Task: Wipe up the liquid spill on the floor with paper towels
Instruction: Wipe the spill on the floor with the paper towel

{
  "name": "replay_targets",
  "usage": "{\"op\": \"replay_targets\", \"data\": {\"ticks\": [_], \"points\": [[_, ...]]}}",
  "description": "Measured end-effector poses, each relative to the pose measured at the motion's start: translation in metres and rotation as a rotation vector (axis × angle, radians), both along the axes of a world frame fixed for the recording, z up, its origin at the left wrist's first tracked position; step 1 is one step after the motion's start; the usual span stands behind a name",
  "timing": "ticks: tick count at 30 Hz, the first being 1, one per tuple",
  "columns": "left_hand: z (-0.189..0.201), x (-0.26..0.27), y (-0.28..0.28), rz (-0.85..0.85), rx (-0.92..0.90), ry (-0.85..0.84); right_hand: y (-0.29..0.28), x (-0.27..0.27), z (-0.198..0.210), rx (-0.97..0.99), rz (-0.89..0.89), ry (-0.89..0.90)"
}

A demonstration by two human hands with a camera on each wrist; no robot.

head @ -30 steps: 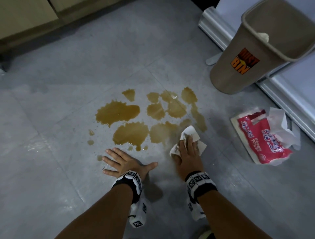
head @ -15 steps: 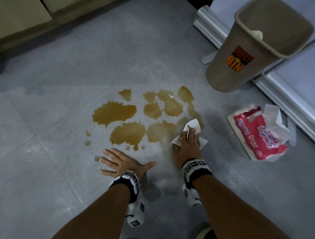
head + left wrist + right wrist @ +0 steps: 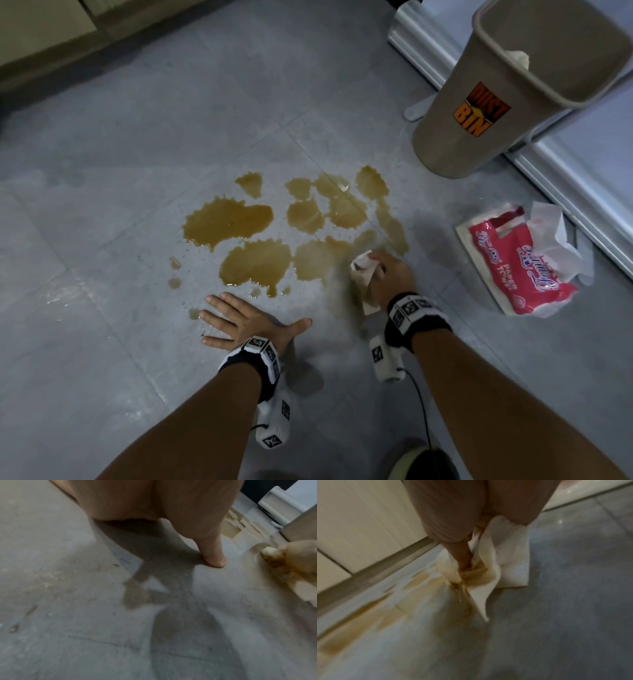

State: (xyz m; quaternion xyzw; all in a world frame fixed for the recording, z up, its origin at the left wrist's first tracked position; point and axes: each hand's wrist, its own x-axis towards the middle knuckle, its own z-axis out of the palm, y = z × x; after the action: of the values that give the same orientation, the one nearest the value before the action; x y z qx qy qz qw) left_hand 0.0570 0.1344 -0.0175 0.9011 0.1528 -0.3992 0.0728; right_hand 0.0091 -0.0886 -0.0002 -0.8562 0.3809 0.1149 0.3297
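Right wrist view shows the fingers (image 3: 462,559) curled into a bunched paper towel (image 3: 491,566), gripping it, and the paper's already soaked brown where it meets the floor (image 3: 573,601). So the right hand (image 3: 390,274) sits at the spill's (image 3: 260,240) near-right edge, most puddles untouched. Left hand (image 3: 239,322) is flat on the tile, fingers spread, holding nothing, just below the puddles. Paper towel pack (image 3: 513,263) lies off to the right, dust bin (image 3: 486,102) behind it.

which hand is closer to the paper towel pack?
Right. The right hand, gripping a stained paper towel, is just beside the red paper towel pack. The left hand rests flat on the floor, farther away.
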Motion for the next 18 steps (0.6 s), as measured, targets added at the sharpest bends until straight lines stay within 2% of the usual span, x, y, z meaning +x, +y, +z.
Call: {"op": "replay_targets", "data": {"ticks": [7,9,12,14,18], "points": [[0.0,0.0,-0.001,0.0,0.0,0.003,-0.014,0.017,0.0,-0.299,0.098,0.211],[0.0,0.0,-0.001,0.003,0.0,0.012,-0.009,0.018,0.004,-0.315,0.051,0.191],[0.001,0.001,-0.001,0.006,0.006,0.015,0.009,0.013,0.009,-0.289,-0.001,0.07],[0.001,0.001,-0.001,0.004,0.002,0.015,0.026,0.007,0.001,-0.269,0.094,0.07],[0.002,0.001,-0.001,0.002,0.0,0.003,0.051,-0.009,-0.029,-0.237,0.312,0.215]]}}
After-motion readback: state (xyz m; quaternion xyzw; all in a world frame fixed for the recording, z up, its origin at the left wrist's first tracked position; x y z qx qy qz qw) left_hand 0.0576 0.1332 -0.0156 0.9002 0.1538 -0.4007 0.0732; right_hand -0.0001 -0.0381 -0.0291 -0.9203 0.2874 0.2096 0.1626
